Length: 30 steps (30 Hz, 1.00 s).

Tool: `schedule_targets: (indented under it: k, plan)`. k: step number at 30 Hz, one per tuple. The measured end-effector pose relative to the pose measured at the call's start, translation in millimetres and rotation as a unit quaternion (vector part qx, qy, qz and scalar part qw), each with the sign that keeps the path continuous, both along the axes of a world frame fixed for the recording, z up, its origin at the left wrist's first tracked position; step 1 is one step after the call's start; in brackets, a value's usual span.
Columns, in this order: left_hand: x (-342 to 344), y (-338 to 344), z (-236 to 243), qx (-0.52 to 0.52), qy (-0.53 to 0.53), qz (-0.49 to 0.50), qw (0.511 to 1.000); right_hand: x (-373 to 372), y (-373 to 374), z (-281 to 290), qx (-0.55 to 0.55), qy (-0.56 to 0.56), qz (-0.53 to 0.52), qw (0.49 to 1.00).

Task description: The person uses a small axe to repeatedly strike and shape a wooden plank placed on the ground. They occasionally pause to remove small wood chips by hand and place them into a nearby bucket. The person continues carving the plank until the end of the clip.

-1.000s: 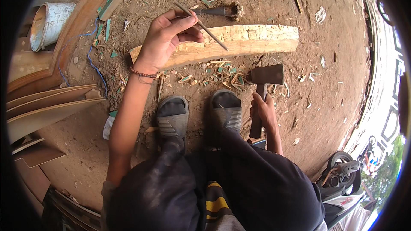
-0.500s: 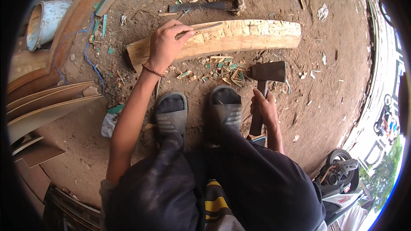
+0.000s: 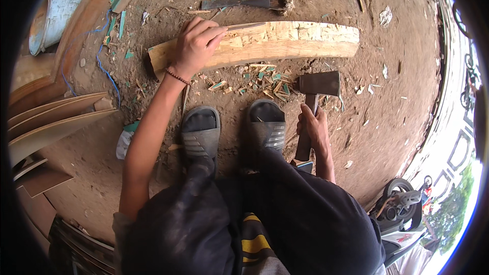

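Note:
My left hand, a beaded band at its wrist, is closed at the left part of a long, slightly curved wooden beam. A thin, pointed wooden sliver sticks out from its fingers, lying along the beam's far edge. My right hand is wrapped around the dark handle of an axe. The axe's head is over the ground on the near side of the beam, apart from it. Chips with green paint are scattered between the beam and my feet.
Beyond the beam lies a dark chisel-like tool with a frayed end. My sandals are on the dirt near the beam. Boards, a blue string and a whitish bucket are at left; a motorcycle stands at lower right.
My left hand has shifted slightly left and away from me, and its sliver now lies closer along the beam's far edge. The right hand still grips the axe.

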<state>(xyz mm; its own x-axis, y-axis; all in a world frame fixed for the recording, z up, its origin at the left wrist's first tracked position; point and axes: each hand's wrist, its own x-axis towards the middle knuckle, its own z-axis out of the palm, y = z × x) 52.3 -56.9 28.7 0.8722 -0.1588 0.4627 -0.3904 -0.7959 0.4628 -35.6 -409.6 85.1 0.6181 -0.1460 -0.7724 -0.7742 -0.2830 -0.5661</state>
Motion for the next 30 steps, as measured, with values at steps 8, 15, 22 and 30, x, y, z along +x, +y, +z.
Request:
schedule_targets:
  k: [8,15,22,30]
  plan:
    - [4,-2,-9,-0.075,0.005,0.012,0.997,23,42,37,-0.047,-0.1,0.127,0.986]
    - [4,-1,-10,-0.097,0.001,0.01,0.995,82,98,67,-0.051,-0.219,0.246,0.943]
    - [1,-1,-12,-0.087,0.026,0.014,0.996,99,131,62,-0.061,-0.272,0.266,0.923]
    - [5,0,-14,-0.083,0.014,0.013,0.996,119,131,74,-0.052,-0.278,0.281,0.917]
